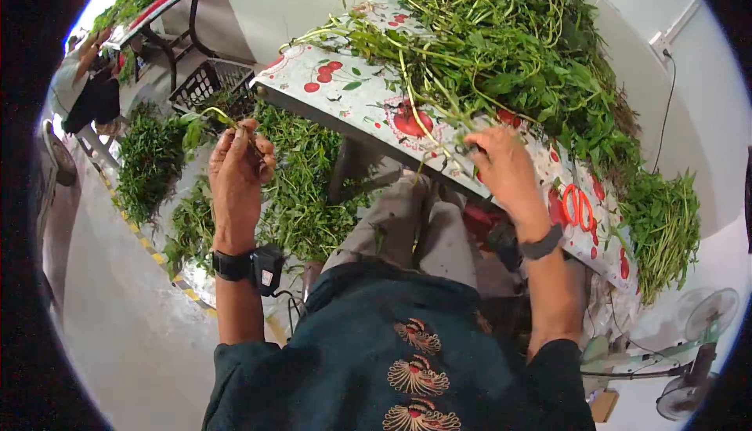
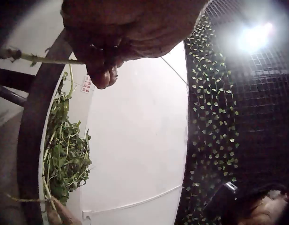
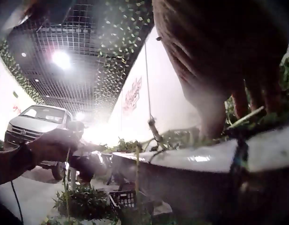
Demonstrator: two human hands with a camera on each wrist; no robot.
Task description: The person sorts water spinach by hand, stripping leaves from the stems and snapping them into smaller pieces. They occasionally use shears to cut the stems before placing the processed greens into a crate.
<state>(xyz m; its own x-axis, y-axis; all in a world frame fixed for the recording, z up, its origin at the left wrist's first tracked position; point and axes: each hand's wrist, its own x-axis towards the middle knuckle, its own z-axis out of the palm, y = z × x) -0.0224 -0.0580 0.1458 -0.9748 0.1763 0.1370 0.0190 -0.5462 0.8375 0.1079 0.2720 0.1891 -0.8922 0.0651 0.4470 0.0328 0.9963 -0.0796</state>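
My left hand [image 1: 237, 166] is raised left of the table, fingers curled, pinching a green plant stem [image 1: 219, 114] with a few leaves at its end. In the left wrist view this stem [image 2: 38, 59] sticks out sideways from the fingertips. My right hand [image 1: 505, 168] is over the table's near edge, its fingers bent round long pale stems [image 1: 427, 121] that run back to the heap of leafy greens [image 1: 501, 31]. In the right wrist view the fingers [image 3: 240, 101] point down among the stems, with one cut-looking stem end [image 3: 247, 117] beside them.
A cherry-print cloth covers the table [image 1: 294, 78]. Orange-handled scissors [image 1: 578, 208] lie right of my right hand. More greens [image 1: 301, 188] lie on the floor, near a black crate [image 1: 205, 82]. Another person [image 1: 86, 78] works at a far table. A fan [image 1: 709, 317] stands at lower right.
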